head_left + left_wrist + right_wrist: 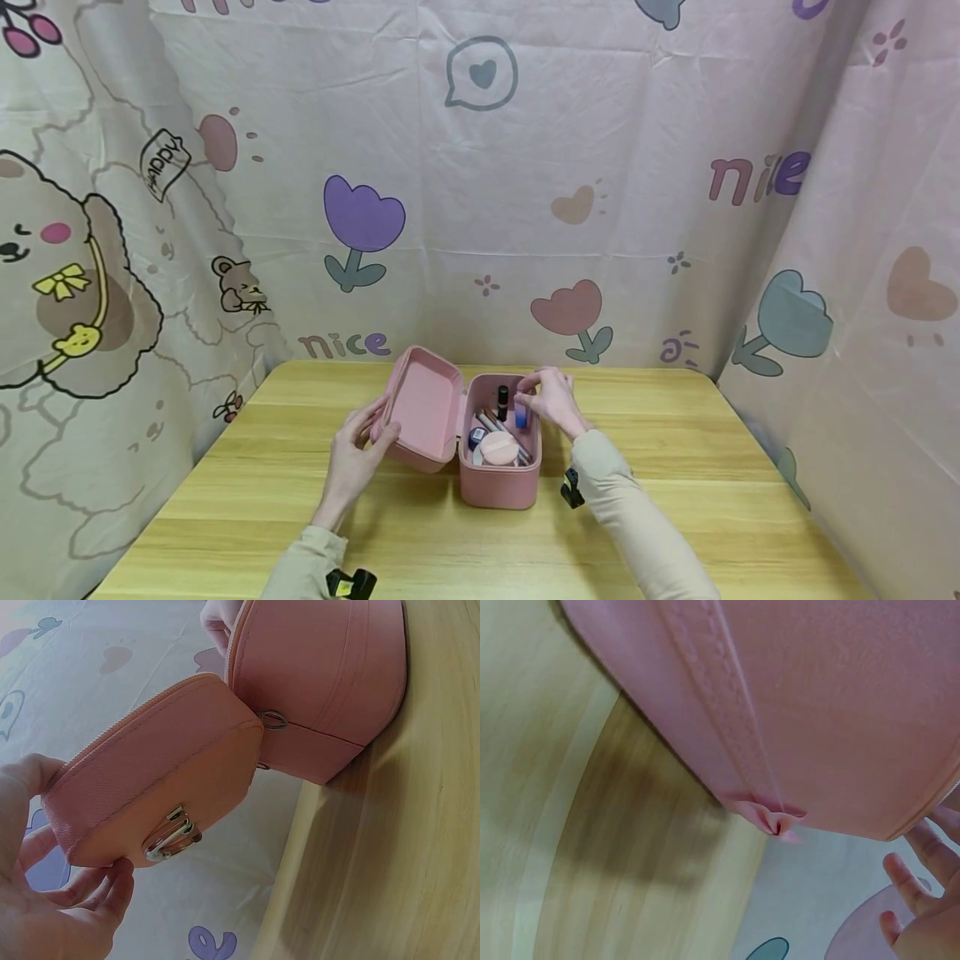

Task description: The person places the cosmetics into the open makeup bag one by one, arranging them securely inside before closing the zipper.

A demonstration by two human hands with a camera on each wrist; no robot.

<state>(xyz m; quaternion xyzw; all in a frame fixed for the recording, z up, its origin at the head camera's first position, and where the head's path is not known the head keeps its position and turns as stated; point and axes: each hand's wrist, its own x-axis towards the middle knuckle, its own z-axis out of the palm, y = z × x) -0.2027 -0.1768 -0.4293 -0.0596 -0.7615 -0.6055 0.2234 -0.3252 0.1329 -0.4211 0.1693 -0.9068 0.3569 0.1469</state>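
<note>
A pink zip-up cosmetic case (500, 492) stands on the table with its lid (426, 404) swung out to the left. My left hand (352, 458) grips the lid's outer edge, thumb on the rim and fingers underneath; a metal ornament (172, 836) shows on its outer face. My right hand (552, 402) reaches over the case's back right rim and pinches the top of a small blue item (521, 416), its kind unclear. Inside lie a black tube (502, 400), a round powder puff (499, 448), several slim sticks and a small dark-blue round item (477, 437). The right wrist view hides the right fingertips.
The wooden table (645, 533) runs back to a printed cloth (480, 167) hanging behind it and at both sides. A pink bow (772, 817) is on the case's outer side. Metal rings (274, 720) sit near the lid's hinge.
</note>
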